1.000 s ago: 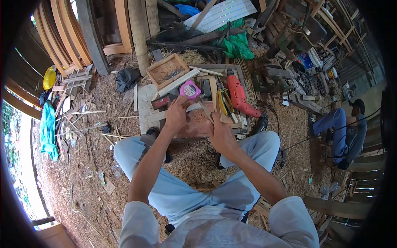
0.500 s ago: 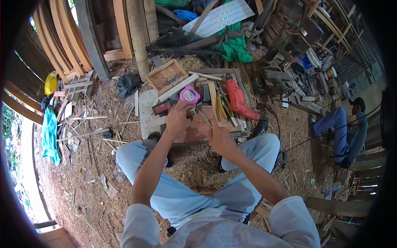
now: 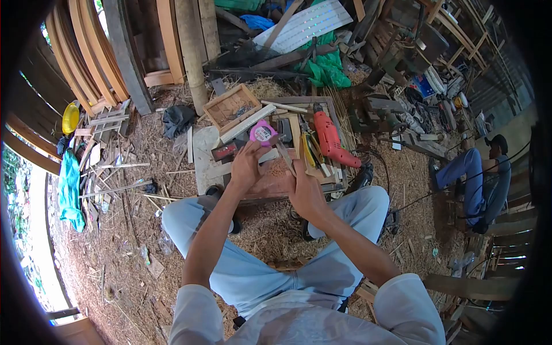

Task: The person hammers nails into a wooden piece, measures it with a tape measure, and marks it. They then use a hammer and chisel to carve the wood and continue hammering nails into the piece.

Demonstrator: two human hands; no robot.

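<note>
My left hand is at the near side of the purple tape measure, its fingers bent; whether it grips anything is unclear. My right hand is closed around the lower end of a narrow hammer-like tool, whose dark upper end lies beside the tape measure. Right of it are yellow-handled pliers and a red drill. A reddish wooden board lies below both hands on the low worktable.
A wooden tray with small metal pieces sits at the table's back left. A black cable runs right of the drill. Another person sits at the far right. Shavings and wood scraps cover the ground.
My right hand has shifted slightly, and the tool's upper end has moved a little up and left. My left hand stays nearly in place.
</note>
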